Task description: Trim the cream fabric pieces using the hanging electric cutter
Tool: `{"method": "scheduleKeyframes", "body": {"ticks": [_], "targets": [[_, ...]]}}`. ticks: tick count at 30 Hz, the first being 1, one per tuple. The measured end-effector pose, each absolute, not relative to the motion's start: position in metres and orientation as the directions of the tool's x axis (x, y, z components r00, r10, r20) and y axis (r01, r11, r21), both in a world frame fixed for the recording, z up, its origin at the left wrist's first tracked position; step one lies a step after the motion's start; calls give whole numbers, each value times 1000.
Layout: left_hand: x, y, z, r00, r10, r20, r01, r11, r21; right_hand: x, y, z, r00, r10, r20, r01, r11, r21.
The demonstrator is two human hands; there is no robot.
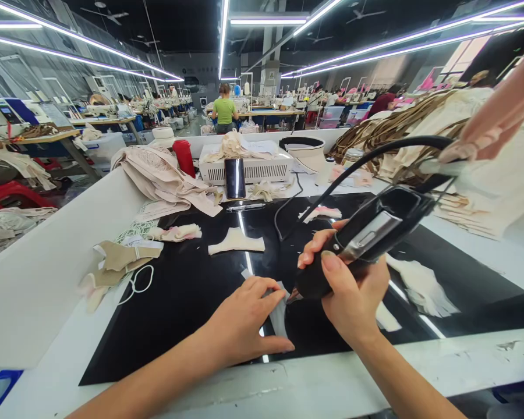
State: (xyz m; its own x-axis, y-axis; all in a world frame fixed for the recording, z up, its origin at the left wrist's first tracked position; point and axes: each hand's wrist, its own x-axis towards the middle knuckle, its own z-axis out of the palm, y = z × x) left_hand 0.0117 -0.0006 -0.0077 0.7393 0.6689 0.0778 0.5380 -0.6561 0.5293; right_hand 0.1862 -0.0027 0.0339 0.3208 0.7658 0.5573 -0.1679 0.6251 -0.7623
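My right hand [353, 285] is wrapped round a black corded hand tool [369, 230] with a clear casing at its upper end. The tool is tilted, and its narrow metal tip [293, 295] points down-left at the edge of a thin grey see-through piece [279, 317]. Over that piece lies my left hand [248, 317], palm down, thumb and index finger apart, fingertips resting on it; part of the piece is hidden under the hand. Beyond my hands is a cream fabric piece [236, 241]. Another cream piece [423, 285] lies right of my right hand.
Everything rests on a glossy black board [170, 326] on a white table. A phone [234, 178] leans against a white box [262, 169], with a pen [245, 207] nearby. Beige fabric [157, 169] is heaped at the back left. A black cord [353, 169] arches rightward from the board.
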Motion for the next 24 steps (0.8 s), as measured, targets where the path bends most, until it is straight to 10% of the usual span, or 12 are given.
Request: {"method": "scheduleKeyframes", "body": {"ticks": [24], "targets": [[7, 5, -11, 766, 634, 108, 476, -671, 568, 180, -16, 31, 302, 798, 522, -219, 591, -777]]}}
